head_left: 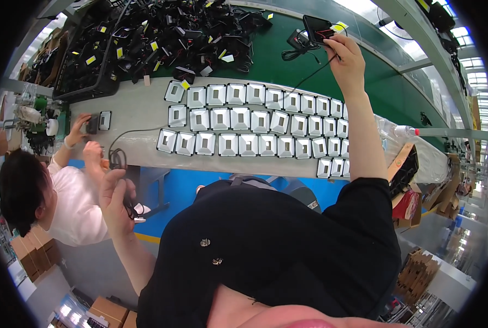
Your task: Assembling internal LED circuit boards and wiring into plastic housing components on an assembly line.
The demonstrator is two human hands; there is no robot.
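Right hand (344, 57): I see fingers pinched on the black housing (316, 23), which lies just beyond them, up and left; its tilt hides the long axis from me
Left hand (116, 197): curled around black cable (116, 158), thin, loosely looped; well apart from the housing, so the right is nearer
Lamp units (236, 94): pale, square-rimmed, in rows between my hands; bench (140, 115) smooth, grey

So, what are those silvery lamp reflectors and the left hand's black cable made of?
Lamp reflectors: probably metal or metallised plastic, satin silver, from their bright sloping sides. Black cable: likely dull rubber or plastic sheathing, since it bends in loops.
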